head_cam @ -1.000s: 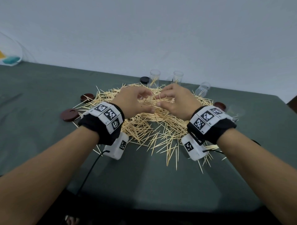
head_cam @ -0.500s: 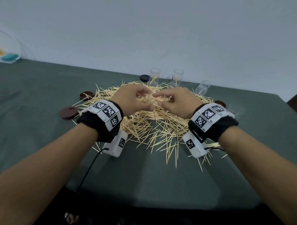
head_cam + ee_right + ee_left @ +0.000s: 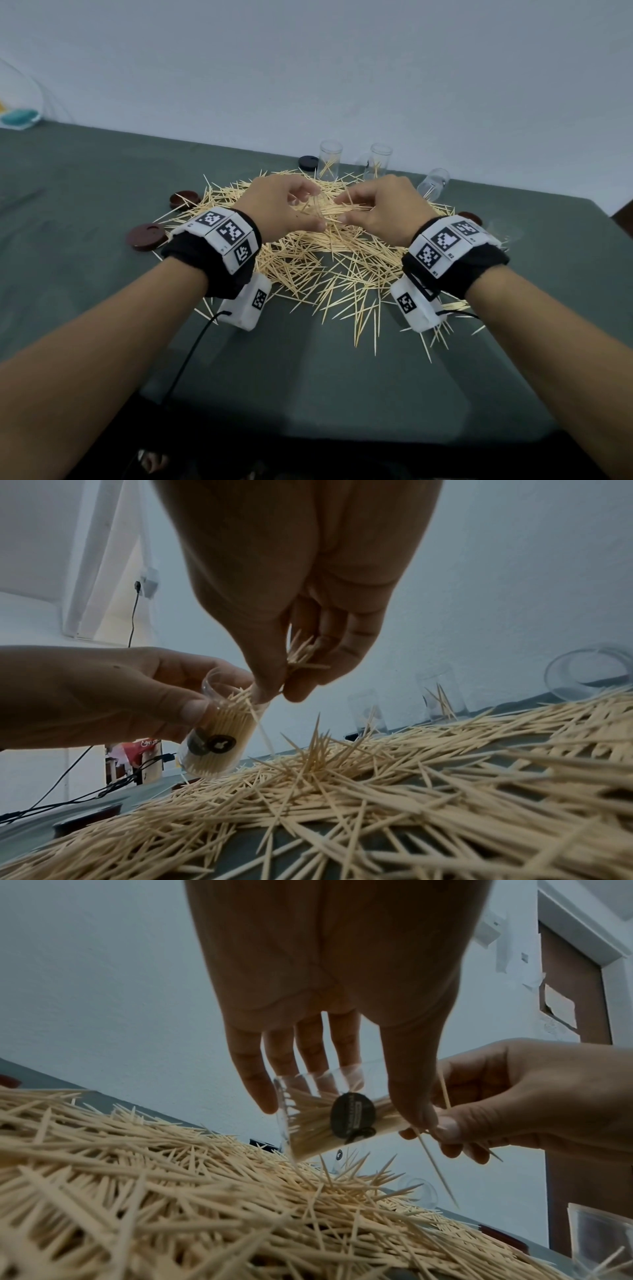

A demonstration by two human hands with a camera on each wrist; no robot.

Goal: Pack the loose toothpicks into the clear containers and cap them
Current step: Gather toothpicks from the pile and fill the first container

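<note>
Clear plastic container (image 3: 219,734), tilted and nearly full of toothpicks, is gripped by the left hand (image 3: 281,209) just above the loose toothpick pile (image 3: 329,263), while the right hand (image 3: 383,209) pinches a small bunch of toothpicks (image 3: 304,653) at its mouth.

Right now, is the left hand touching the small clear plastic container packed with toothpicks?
Touching. The right wrist view shows the left hand gripping the small clear plastic container, thumb pressed on its side wall, fingers curled behind.
</note>
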